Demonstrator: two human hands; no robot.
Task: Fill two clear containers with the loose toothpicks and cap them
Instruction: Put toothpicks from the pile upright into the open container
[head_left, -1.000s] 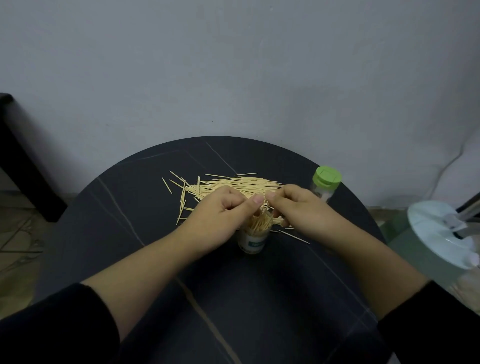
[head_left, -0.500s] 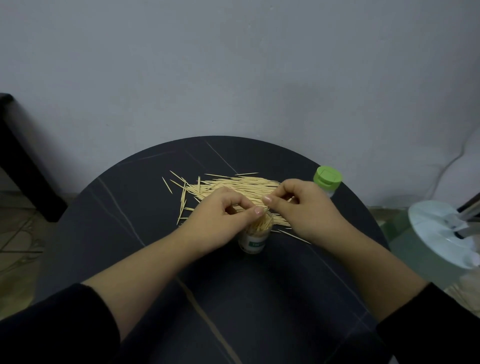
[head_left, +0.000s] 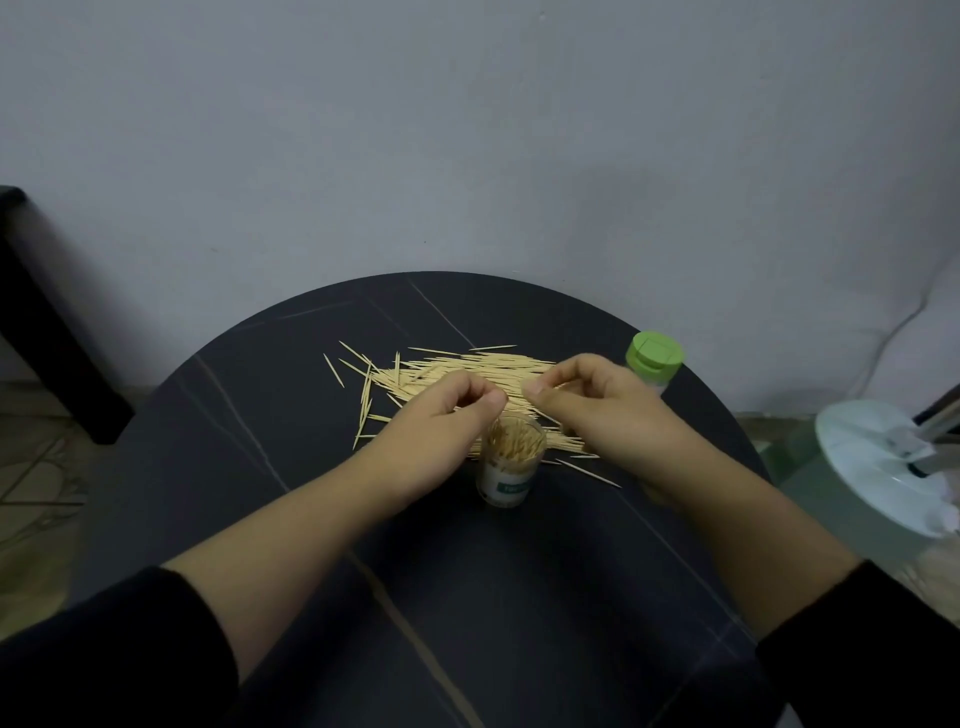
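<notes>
A clear container (head_left: 510, 480) stands open at the table's middle, packed with upright toothpicks. Just behind it lies a heap of loose toothpicks (head_left: 441, 366). A second clear container with a green cap (head_left: 653, 357) stands at the right rim. My left hand (head_left: 441, 415) hovers to the left of the open container's mouth, fingers curled, thumb against the forefinger, nothing visible in it. My right hand (head_left: 589, 400) is over the heap's right end, thumb and forefinger pinching at toothpicks there. Both hands hide part of the heap.
The round black table (head_left: 311, 493) stands against a grey wall. A pale round appliance (head_left: 878, 467) sits off the table's right side. A dark piece of furniture (head_left: 31, 312) stands at the far left.
Both hands have lifted off the open container's mouth and moved apart, the right one going back to the heap. The container's toothpick tops now show fully.
</notes>
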